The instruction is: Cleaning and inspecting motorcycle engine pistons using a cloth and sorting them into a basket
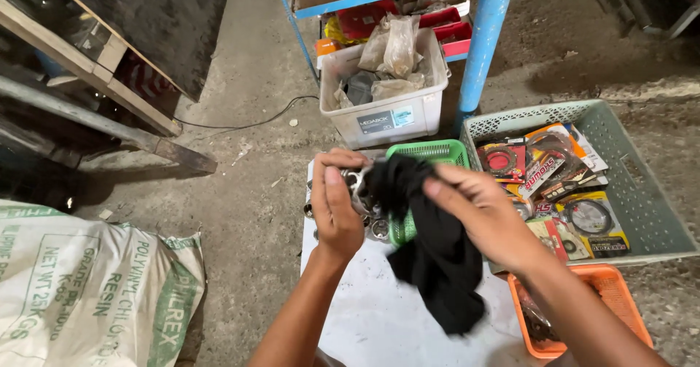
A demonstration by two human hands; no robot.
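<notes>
Over the white table (pixel 379 316), the left hand (pixel 337 210) has its grip closed on a shiny metal part (pixel 357 184), most of it hidden behind the fingers and a black cloth (pixel 430 250), so its shape is hard to make out. The right hand (pixel 485 214) pinches the cloth against the part, and the cloth hangs down over the table. Small metal rings (pixel 379 228) lie just below the hands, partly covered. A green basket (pixel 434 152) sits behind the cloth, largely blocked by it. To the right, a grey-green crate (pixel 642 199) holds packaged parts, and an orange basket (pixel 620 294) is cut off by the right forearm. Farther back stand a white bin (pixel 386 115) of bagged items and a blue post (pixel 485 39). A printed sack (pixel 87 294) lies on the floor at left.
</notes>
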